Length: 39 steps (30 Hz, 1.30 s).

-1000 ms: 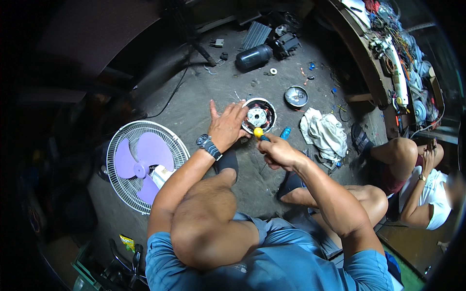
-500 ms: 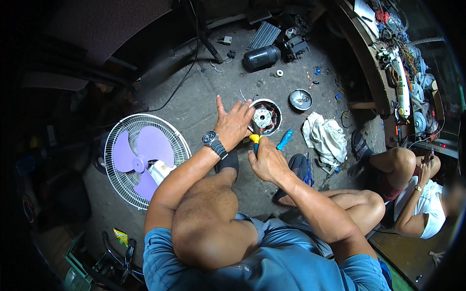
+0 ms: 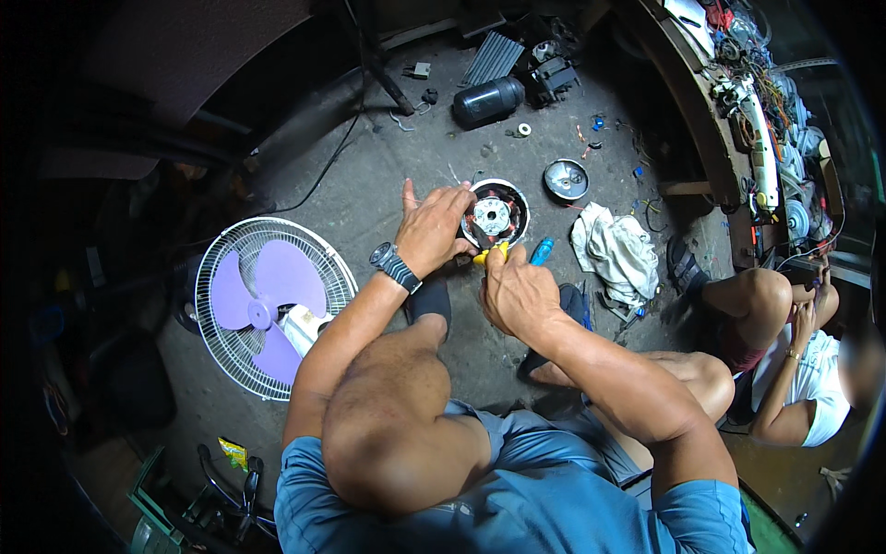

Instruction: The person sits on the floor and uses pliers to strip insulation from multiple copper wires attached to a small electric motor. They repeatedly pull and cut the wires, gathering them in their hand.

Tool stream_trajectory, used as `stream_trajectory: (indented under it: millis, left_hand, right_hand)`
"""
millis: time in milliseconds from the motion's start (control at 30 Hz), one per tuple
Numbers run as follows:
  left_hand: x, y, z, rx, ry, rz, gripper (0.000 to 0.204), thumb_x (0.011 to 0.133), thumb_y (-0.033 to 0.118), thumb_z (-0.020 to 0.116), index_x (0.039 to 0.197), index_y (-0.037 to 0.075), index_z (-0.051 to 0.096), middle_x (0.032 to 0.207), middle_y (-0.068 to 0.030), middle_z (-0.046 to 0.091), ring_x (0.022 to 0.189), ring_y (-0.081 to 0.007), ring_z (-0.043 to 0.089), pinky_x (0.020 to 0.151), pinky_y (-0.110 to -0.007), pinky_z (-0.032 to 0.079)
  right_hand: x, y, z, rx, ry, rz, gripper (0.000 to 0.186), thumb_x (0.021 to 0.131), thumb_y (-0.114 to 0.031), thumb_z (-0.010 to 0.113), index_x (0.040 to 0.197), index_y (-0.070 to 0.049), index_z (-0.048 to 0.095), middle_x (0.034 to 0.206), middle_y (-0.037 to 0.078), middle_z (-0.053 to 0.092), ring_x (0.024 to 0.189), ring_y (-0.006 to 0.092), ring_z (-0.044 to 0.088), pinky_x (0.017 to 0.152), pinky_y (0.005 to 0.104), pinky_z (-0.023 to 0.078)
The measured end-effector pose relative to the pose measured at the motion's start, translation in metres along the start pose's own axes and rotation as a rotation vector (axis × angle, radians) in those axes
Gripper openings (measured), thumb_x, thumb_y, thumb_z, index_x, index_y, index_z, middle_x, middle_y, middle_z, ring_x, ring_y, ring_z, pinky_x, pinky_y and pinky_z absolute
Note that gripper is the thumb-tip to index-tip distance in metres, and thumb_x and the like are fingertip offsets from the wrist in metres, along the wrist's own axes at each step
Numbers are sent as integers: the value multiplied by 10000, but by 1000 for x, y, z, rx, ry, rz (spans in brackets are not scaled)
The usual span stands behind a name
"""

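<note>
A round electric motor [image 3: 492, 216], with copper windings and a pale hub inside its white-rimmed housing, sits on the floor in front of me. My left hand [image 3: 432, 231] grips the left side of this housing, fingers at the upper rim and thumb low. Just below the motor, my right hand [image 3: 521, 294] is closed on pliers [image 3: 490, 253] with yellow on their handles. The plier jaws are mostly hidden at the motor's lower edge. A blue-handled tool [image 3: 542, 251], seemingly a screwdriver, lies right beside the right hand. Thin wires [image 3: 453, 173] stick up behind the left fingers.
Left stands a fan [image 3: 262, 314] with purple blades. A round metal cover [image 3: 566, 180] and white cloth [image 3: 616, 254] lie right of the motor. Farther off rests a black cylinder [image 3: 488, 102]. Another person [image 3: 801, 369] sits at right below a cluttered bench [image 3: 699, 111].
My right hand has moved up and over the plier handles, covering more of them. My left fingers have curled in and the thumb now shows at the housing's lower left.
</note>
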State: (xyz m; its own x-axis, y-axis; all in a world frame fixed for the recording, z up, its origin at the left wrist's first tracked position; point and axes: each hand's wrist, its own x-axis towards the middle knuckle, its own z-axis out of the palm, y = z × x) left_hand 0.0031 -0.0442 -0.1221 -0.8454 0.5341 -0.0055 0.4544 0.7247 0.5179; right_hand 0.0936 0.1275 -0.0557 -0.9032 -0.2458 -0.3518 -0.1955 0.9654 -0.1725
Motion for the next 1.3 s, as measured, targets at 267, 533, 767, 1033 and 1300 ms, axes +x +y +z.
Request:
stream_trajectory:
  millis: [267,533,767,1033,1300]
  left_hand:
    - [-3,-3,3,3,34,16,814,624,354,914,1344,192,573,1498,-25,556,1353,-225,534,1154,-726,214]
    - [-7,-16,-5,-273,-5,35,642,774,265,862,1352,169,599,1504,-88,552,1381,-304,515,1180,-544,322]
    - [-13,-29,1,-445,191,15,248,909,105,734,1145,34,704,1115,-128,698,1049,-305,686,889,-367,542]
    - [-7,-18,3,-336,298,-46,123,925,113,719,965,-2,700,858,-107,643,727,-243,632,679,-366,508]
    - [-11,-11,11,-645,223,-247,173,982,165,664,961,-6,680,862,-118,662,717,-203,636,676,-332,508]
  right_hand:
    - [-15,0,19,345,34,134,361,953,-271,639,1118,22,509,1056,321,561,782,492,681,693,538,576]
    - [-21,50,4,667,-214,214,466,1017,-351,529,1266,43,513,1278,335,549,1233,497,543,1043,537,427]
    - [9,71,-14,854,-420,361,498,941,-351,621,1256,33,576,1070,257,687,1015,347,678,891,454,497]
    - [33,68,-29,1290,-619,489,383,992,-208,571,1284,38,568,1131,167,658,928,275,713,743,426,635]
    - [34,72,-25,1866,-776,597,366,1015,-188,546,1280,64,554,1167,209,658,1013,376,712,854,552,627]
